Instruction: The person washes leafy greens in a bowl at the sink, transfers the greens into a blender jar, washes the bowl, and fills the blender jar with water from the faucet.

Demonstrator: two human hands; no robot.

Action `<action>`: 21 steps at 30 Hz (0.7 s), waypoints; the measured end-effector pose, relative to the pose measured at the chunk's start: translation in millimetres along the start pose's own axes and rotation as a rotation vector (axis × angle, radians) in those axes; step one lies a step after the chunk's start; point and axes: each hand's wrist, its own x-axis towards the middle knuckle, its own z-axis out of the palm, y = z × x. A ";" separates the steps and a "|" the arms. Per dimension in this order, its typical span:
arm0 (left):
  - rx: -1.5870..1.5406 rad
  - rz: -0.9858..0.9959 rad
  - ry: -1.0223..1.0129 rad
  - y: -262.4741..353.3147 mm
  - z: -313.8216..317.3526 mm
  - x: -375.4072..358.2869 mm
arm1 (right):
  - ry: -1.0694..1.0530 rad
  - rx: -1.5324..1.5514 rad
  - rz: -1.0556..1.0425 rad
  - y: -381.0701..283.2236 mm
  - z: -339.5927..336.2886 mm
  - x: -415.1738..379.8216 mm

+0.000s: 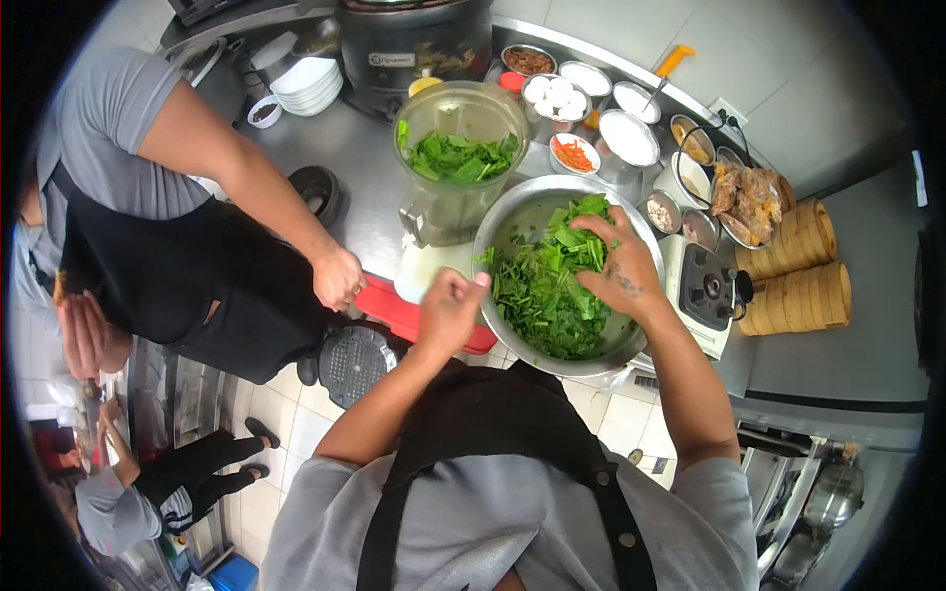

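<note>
Steel counter (345, 167) crowded with prep tubs along the back. Big metal bowl (512, 222) at the near edge, tipped slightly toward the wearer — easy reach into the heap of leafy greens (547, 295) filling it. Clear blender jar (458, 158) just behind, already part-filled with greens, close enough for short transfers. Co-worker's hand (338, 278) resting on the counter edge, apart from the bowl. Right hand (621, 266) spread over the leaves, fingers curled round a clump. Left hand (451, 307) at the rim, closed in a loose fist — contents impossible to tell.
</note>
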 end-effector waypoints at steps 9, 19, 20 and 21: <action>0.225 0.842 0.408 113.2 -65.0 59.8 | 0.152 0.056 -0.100 -24.2 -41.1 -3.8; 0.296 0.768 0.030 162.0 -44.9 157.9 | 0.245 0.064 -0.065 -43.7 -67.1 -1.4; 0.328 0.712 -0.003 163.5 -42.1 163.1 | 0.245 0.063 -0.064 -46.3 -70.9 -1.2; 0.328 0.711 -0.004 161.3 -41.0 170.5 | 0.284 0.066 -0.099 -47.8 -73.1 -0.9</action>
